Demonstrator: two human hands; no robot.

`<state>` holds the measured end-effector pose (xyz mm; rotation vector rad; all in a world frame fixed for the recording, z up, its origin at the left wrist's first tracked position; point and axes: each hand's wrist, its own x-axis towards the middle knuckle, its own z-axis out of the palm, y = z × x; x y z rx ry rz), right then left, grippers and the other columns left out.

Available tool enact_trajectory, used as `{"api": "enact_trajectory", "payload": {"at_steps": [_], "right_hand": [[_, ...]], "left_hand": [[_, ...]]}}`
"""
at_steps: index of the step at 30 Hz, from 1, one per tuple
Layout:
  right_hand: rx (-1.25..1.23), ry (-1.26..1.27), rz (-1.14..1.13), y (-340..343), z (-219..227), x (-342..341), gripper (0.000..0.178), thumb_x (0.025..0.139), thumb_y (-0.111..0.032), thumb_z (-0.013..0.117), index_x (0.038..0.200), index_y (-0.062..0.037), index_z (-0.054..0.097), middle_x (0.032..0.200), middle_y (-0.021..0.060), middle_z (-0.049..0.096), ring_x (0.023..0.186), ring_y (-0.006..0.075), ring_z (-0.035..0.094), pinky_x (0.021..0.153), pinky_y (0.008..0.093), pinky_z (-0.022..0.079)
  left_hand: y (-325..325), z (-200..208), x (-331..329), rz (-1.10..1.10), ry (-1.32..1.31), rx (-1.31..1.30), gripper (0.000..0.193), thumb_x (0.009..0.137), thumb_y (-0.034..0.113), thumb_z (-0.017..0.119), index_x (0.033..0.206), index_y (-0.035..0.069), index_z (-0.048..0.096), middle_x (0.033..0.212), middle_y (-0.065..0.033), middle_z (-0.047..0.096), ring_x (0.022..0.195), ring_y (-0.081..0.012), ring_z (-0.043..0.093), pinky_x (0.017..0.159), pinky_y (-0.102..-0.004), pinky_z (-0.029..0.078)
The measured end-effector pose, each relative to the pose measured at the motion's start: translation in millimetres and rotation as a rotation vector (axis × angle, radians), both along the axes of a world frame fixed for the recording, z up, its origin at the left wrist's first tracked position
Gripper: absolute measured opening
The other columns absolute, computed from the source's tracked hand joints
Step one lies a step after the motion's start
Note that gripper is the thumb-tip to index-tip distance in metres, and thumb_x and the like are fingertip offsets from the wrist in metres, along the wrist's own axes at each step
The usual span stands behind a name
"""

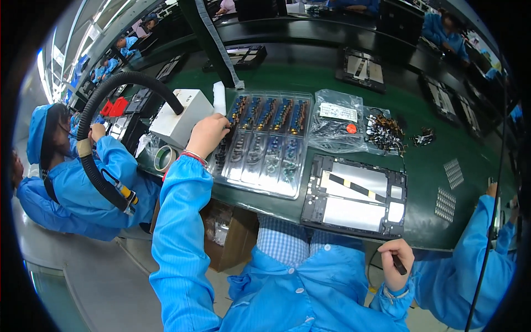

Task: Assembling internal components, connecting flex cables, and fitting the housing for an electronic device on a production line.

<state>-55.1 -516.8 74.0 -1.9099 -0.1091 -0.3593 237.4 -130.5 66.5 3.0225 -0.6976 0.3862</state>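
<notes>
Electronics workshop: smocked co-workers (99, 182), green bench (426, 157), component tray (257, 187).

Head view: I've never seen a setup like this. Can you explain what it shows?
There is no robot: a person works bare-handed. The single wide, rounded picture comes from a camera worn on the head, looking down, so its left is the wearer's left. The left hand is at the left edge of a clear plastic tray of small parts; whether it grips anything is unclear. The right hand holds a short dark stick. On the green table also lie a black-and-silver panel and a plastic bag.
</notes>
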Motion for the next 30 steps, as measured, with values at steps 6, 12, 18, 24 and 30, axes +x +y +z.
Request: {"api": "enact_trajectory", "payload": {"at_steps": [6, 12, 18, 24, 30], "right_hand": [[-0.022, 0.022, 0.065, 8, 1, 2, 0.008, 0.078, 0.002, 0.049, 0.079, 0.0006, 0.057, 0.064, 0.0054, 0.056, 0.05, 0.0068, 0.049, 0.047, 0.019, 0.037], [-0.01, 0.049, 0.081, 6, -3, 2, 0.007, 0.078, 0.002, 0.05, 0.08, 0.0005, 0.057, 0.063, 0.0045, 0.055, 0.05, 0.0066, 0.049, 0.047, 0.0191, 0.036], [0.023, 0.046, 0.117, 6, -4, 5, 0.007, 0.079, 0.002, 0.05, 0.08, 0.0009, 0.057, 0.061, 0.004, 0.054, 0.05, 0.0064, 0.048, 0.046, 0.0192, 0.036], [0.395, 0.29, 0.174, 17, -12, 17, 0.02, 0.081, 0.007, 0.041, 0.084, 0.0039, 0.06, 0.071, 0.0069, 0.058, 0.064, 0.0096, 0.053, 0.056, 0.0207, 0.04], [0.688, 0.426, 0.411, 61, -6, 59, 0.018, 0.086, -0.005, 0.048, 0.094, 0.0036, 0.062, 0.083, 0.0065, 0.061, 0.075, 0.0094, 0.053, 0.06, 0.0205, 0.039]], "left_hand": [[2, -7, 7, 0.059, -0.055, -0.075, 0.009, 0.075, 0.015, 0.062, 0.082, 0.01, 0.063, 0.086, -0.0077, 0.058, 0.083, -0.0278, 0.058, 0.07, -0.0389, 0.048], [-11, -6, 16, 0.221, 0.091, -0.042, 0.011, 0.074, 0.013, 0.063, 0.082, 0.006, 0.063, 0.089, -0.013, 0.057, 0.085, -0.0321, 0.056, 0.074, -0.0389, 0.046], [-11, 11, 9, 0.169, -0.058, -0.156, 0.012, 0.075, 0.011, 0.061, 0.084, 0.004, 0.059, 0.077, -0.0138, 0.061, 0.075, -0.0316, 0.06, 0.068, -0.0414, 0.048], [-8, 48, -25, 0.012, -0.022, -0.544, 0.013, 0.073, 0.001, 0.061, 0.085, -0.001, 0.057, 0.075, -0.0132, 0.062, 0.07, -0.0271, 0.061, 0.064, -0.0328, 0.049], [-89, 56, -131, -0.394, -0.277, -0.54, 0.016, 0.068, -0.001, 0.063, 0.084, 0.002, 0.062, 0.079, -0.0081, 0.061, 0.069, -0.02, 0.061, 0.062, -0.0285, 0.05]]}}
